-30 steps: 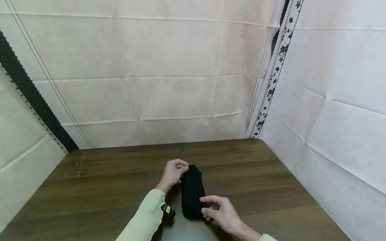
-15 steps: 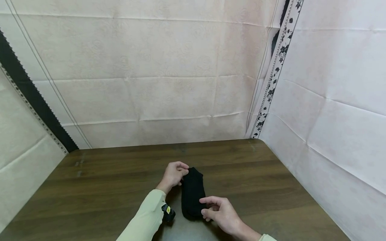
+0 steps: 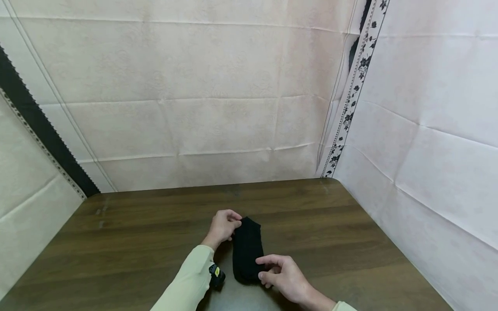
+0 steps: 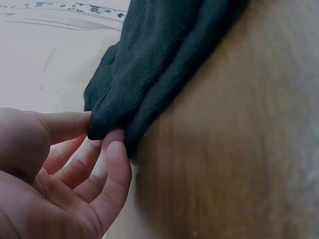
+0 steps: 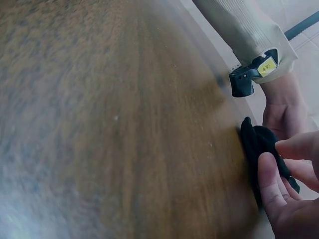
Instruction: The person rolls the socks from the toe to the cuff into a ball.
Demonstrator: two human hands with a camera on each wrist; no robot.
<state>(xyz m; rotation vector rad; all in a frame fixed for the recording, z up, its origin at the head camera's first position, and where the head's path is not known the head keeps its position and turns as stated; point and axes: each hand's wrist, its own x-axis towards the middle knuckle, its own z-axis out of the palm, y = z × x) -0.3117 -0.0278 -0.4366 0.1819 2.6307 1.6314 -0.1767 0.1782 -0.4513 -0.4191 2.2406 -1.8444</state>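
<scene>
A black knit sock lies lengthwise away from me on the table, its far end slightly raised. At its far left corner my left hand pinches the fabric between thumb and fingers. The left wrist view shows ribbed, layered folds of the sock running up from the left hand. My right hand holds the sock's near right edge. In the right wrist view, the right hand's thumb and index finger lie on either side of the bunched sock.
The brown wood-grain table extends to both sides. Pale cloth hangs behind it, with further cloth panels at left and right. A small black wrist camera is strapped to the left sleeve.
The sock's far end and my left hand have come slightly lower and nearer to me. My right hand keeps nearly the same place at the near edge.
</scene>
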